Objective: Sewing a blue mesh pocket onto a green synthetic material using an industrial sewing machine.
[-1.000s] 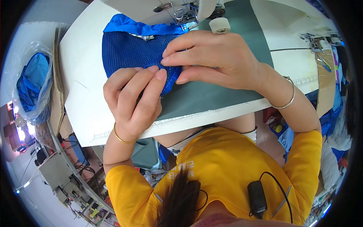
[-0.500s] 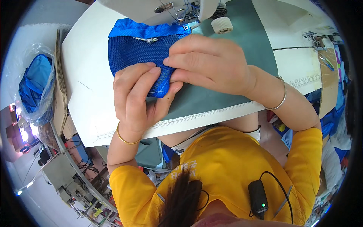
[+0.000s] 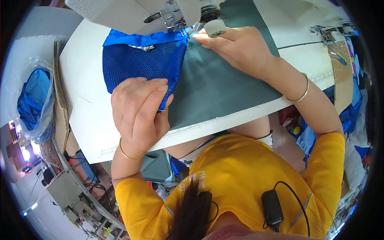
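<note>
My left hand [image 3: 137, 112] is closed on the lower right corner of a blue mesh pouch [image 3: 142, 64]. The pouch has a folded fabric band along its top and a small pale cord or fitting below it. Its upper corner is at the presser foot [image 3: 184, 34] of a white sewing machine [image 3: 120, 14]. My right hand [image 3: 244, 52] is off the pouch, its fingers drawn together beside the needle area and partly behind a white knob [image 3: 215, 28]; what they hold, if anything, is hidden. Beneath them lies a dark green mat [image 3: 224, 96].
The white table [image 3: 90, 120] has a ruler strip along its front edge. Cardboard and a bag of blue fabric [image 3: 34, 98] stand at the left. A cardboard piece [image 3: 342, 88] with small tools is at the right. Machinery and cables [image 3: 76, 204] show below left.
My right hand has left the pouch corner and moved up and right toward the needle area. My left hand has stayed on the pouch, which now sits a little lower and further left in view.
</note>
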Demonstrator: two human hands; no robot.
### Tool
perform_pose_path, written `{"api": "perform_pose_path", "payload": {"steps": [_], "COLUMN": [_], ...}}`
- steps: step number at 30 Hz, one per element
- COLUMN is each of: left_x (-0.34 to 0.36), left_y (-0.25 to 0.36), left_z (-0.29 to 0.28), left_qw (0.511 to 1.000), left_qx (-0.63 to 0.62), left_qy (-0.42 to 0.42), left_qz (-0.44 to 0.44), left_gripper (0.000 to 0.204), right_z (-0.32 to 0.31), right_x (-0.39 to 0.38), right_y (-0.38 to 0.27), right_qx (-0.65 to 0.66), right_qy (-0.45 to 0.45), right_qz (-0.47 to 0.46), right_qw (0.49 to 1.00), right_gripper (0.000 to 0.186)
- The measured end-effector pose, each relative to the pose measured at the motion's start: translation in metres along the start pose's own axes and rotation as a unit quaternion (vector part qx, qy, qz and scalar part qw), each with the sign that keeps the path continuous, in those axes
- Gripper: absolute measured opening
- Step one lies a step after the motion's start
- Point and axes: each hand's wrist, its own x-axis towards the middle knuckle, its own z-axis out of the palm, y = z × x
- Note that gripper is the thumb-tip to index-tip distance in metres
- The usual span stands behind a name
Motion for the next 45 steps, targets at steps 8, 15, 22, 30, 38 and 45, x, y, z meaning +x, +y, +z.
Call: {"api": "perform_pose_path", "payload": {"steps": [8, 15, 22, 30, 38, 45], "left_x": [0.002, 0.0, -0.01, -0.024, -0.026, -0.027], "left_y": [0.003, 0.008, 0.019, 0.02, 0.028, 0.029], "left_z": [0.001, 0.019, 0.034, 0.039, 0.035, 0.035], "left_qw": [0.997, 0.984, 0.982, 0.986, 0.987, 0.99], "left_qx": [-0.003, 0.0, 0.017, -0.064, -0.024, -0.025], "left_qy": [-0.009, -0.038, -0.094, -0.086, -0.109, -0.095], "left_qz": [0.071, 0.172, 0.163, 0.125, 0.112, 0.098], "left_gripper": [0.026, 0.02, 0.025, 0.032, 0.031, 0.031], "right_z": [0.006, 0.017, -0.036, -0.039, -0.037, -0.039], "right_x": [0.022, 0.029, -0.039, -0.072, -0.076, -0.074], "right_y": [0.003, -0.006, -0.072, -0.103, -0.1, -0.098], "right_qx": [-0.091, -0.094, 0.056, 0.112, 0.107, 0.112], "right_qy": [-0.051, -0.001, -0.096, -0.055, -0.046, -0.054], "right_qz": [-0.106, -0.133, -0.003, 0.062, 0.057, 0.054], "right_qw": [0.989, 0.987, 0.994, 0.99, 0.992, 0.991], "right_gripper": [0.021, 0.004, 0.011, 0.03, 0.038, 0.036]}}
